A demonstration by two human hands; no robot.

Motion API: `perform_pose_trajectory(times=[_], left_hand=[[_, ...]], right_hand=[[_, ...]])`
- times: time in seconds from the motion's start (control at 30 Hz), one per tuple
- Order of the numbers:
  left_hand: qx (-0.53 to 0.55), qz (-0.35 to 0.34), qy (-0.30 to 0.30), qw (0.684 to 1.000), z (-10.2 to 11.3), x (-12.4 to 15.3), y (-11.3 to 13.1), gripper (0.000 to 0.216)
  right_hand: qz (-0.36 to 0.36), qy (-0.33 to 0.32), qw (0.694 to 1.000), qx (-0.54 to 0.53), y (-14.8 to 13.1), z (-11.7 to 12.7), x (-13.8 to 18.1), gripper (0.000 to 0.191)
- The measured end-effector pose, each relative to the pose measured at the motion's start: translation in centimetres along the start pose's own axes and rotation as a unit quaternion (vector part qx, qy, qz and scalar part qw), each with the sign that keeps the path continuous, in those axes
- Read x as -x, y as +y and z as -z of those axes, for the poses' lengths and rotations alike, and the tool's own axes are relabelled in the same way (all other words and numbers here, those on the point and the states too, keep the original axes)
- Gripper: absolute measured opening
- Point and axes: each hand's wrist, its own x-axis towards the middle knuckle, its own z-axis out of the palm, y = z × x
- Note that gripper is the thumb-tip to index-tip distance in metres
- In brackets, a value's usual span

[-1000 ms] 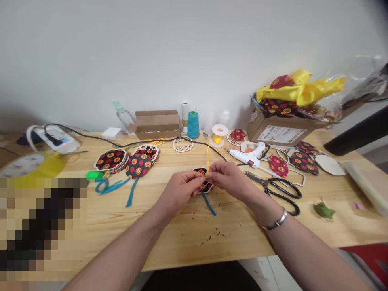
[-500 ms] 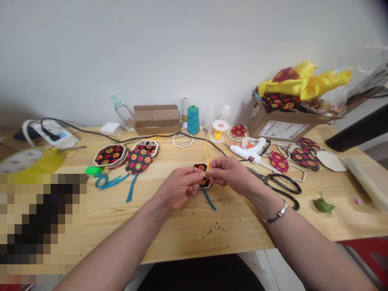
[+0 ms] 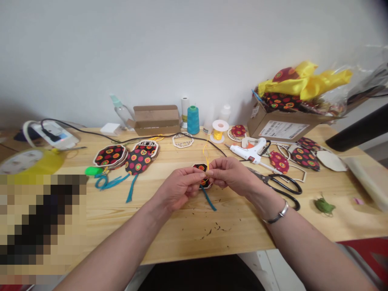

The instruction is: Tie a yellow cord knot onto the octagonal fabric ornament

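My left hand (image 3: 184, 185) and my right hand (image 3: 226, 171) meet fingertip to fingertip, both pinching a thin yellow cord (image 3: 207, 160). The cord rises in loose strands toward a white spool of yellow cord (image 3: 218, 131). Just behind and below my fingers lies a small dark patterned fabric piece (image 3: 200, 166) with a pale rim, partly covered by my hands. A teal tassel strip (image 3: 209, 200) trails from its lower edge onto the wood. The exact crossing of the cord between my fingertips is hidden.
Black-handled scissors (image 3: 283, 184) and a white glue gun (image 3: 250, 152) lie right of my hands. Stacked patterned pieces (image 3: 110, 155) sit to the left. A teal thread cone (image 3: 193, 120) stands near the wall, a carton (image 3: 281, 127) with fabric at back right, green thread (image 3: 324, 206) at right.
My hands stay almost in place, still pinched together. The yellow strands above my fingers have shifted slightly; everything else looks the same.
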Motion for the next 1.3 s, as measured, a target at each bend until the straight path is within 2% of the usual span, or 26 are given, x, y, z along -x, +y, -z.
perform_pose_trajectory(times=[1.3], left_hand=[[0.006,0.028,-0.006,1.0,0.42,-0.06,-0.12,0.013]], right_hand=[[0.015,-0.025,0.999,0.041,-0.2,0.47,0.03,0.013]])
